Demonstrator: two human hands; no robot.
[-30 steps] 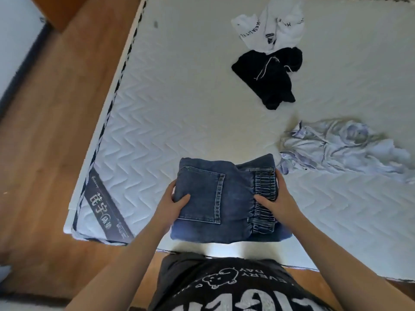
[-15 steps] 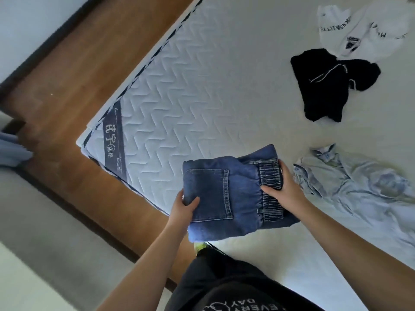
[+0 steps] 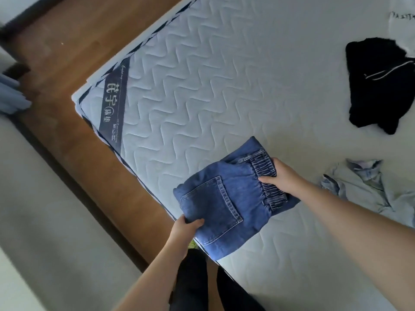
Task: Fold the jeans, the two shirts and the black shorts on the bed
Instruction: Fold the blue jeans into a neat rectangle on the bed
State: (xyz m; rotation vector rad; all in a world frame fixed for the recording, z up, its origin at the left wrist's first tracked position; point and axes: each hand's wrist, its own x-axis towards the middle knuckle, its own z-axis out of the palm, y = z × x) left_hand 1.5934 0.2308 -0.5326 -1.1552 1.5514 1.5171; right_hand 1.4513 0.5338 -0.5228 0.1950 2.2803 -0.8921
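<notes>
Both hands clamped on the folded jeans (image 3: 226, 203): left hand (image 3: 183, 228) pinching the near corner by the back pocket, thumb on top, and right hand (image 3: 284, 178) closed over the elastic waistband, thumb pressed on the gathered denim. Hands apart, one at either end of the bundle.

Carried leftward since a second ago. Then squared in front of the body, at the mattress's near edge; half a second ago already angled; now tilted further and brought toward the mattress corner that bears the dark printed label (image 3: 113, 104). Bundle apparently lifted clear of the mattress (image 3: 224, 81), near corner overhanging the edge above the wooden floor (image 3: 74, 55), though contact underneath cannot be told. Fold unchanged throughout: same compact rectangle, pocket up.

Taken as a judgement: jeans finished, now being moved to a resting spot, likely the free quilted area between the label and the bundle. One garment of four done.

Remaining pieces untouched, all lying unfolded beyond the jeans, away from the label: pale blue shirt (image 3: 368, 187) crumpled just past the right hand, black shorts (image 3: 379, 84) bunched farther up the mattress, white shirt (image 3: 403, 19) now barely in view at the frame's corner. Apparent shift of these rightward owed to the head turning, not to any handling.
</notes>
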